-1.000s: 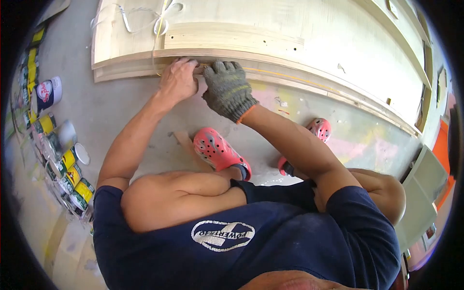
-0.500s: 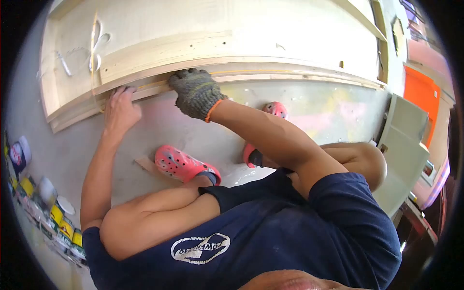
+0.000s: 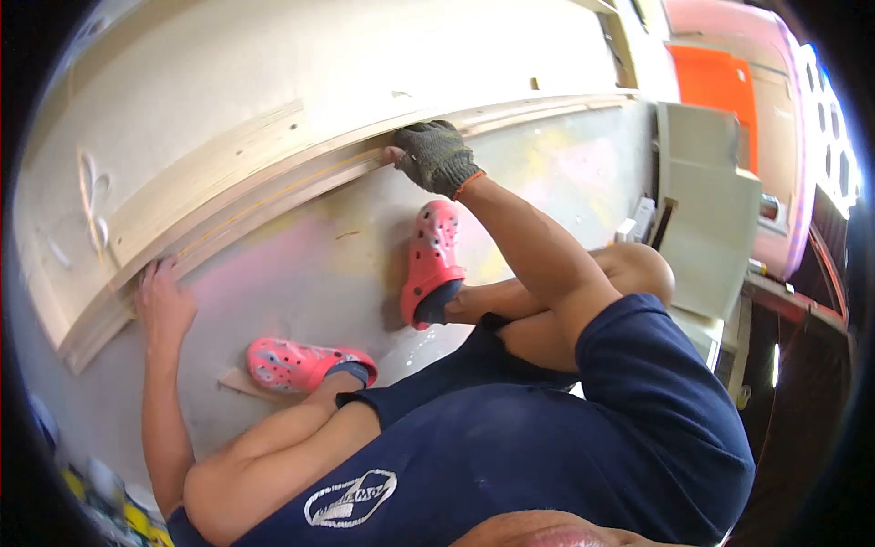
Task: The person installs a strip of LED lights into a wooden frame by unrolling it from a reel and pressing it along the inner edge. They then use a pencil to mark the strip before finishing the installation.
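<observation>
A large pale wooden panel [image 3: 346, 55] with a raised frame spans the top of the view. Along its near side runs a long wooden edge strip [image 3: 301, 187] with a thin yellow line in it. My bare left hand [image 3: 166, 305] has its fingers curled over this edge near the left corner. Farther right, my right hand [image 3: 436, 157] in a grey knitted glove with an orange cuff grips the same edge, its fingers over the top and bare thumb tip showing. The fingertips of both hands are partly hidden behind the wood.
White cord loops [image 3: 96, 196] lie on the panel at left. My red clogs [image 3: 433, 255] rest on the paint-stained floor [image 3: 319, 246]. Several paint cans [image 3: 132, 520] stand at lower left. A pale cabinet [image 3: 706, 210] and an orange board [image 3: 715, 91] are on the right.
My right hand has slid rightward along the wooden edge, away from my left hand, which stays near the left corner. My right foot has shifted leftward, and the view has turned.
</observation>
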`<state>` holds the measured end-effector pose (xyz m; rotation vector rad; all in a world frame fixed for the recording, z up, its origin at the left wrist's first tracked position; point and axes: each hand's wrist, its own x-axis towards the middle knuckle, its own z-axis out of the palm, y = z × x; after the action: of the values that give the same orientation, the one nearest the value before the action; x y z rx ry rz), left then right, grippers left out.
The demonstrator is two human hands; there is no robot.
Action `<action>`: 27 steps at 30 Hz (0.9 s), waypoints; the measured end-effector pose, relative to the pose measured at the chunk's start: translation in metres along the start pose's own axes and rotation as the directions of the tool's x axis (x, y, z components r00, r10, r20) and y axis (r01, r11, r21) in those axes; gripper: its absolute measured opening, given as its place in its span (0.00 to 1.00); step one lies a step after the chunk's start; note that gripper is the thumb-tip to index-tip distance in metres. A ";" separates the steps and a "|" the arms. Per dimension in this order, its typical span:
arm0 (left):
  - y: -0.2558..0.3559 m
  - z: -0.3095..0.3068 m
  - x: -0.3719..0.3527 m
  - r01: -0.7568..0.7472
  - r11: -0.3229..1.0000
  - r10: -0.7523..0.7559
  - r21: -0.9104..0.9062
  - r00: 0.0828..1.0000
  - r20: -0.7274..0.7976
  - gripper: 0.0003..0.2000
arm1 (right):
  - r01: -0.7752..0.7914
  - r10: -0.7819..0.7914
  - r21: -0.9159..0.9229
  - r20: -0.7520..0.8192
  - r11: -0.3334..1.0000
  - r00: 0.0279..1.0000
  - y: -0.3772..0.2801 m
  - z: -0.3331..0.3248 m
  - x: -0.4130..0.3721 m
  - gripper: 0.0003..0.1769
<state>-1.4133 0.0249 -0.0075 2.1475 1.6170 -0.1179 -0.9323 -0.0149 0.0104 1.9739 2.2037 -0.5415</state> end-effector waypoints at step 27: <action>-0.115 -0.107 0.019 0.110 0.971 -0.194 -0.214 0.885 -0.423 0.11 | 0.614 -0.567 0.073 -0.311 0.786 0.763 -0.250 -0.040 0.109 0.29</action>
<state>-1.5353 0.1088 0.0483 1.9935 1.9565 0.4913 -1.1864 0.0817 0.0545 1.4345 3.0795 -0.5637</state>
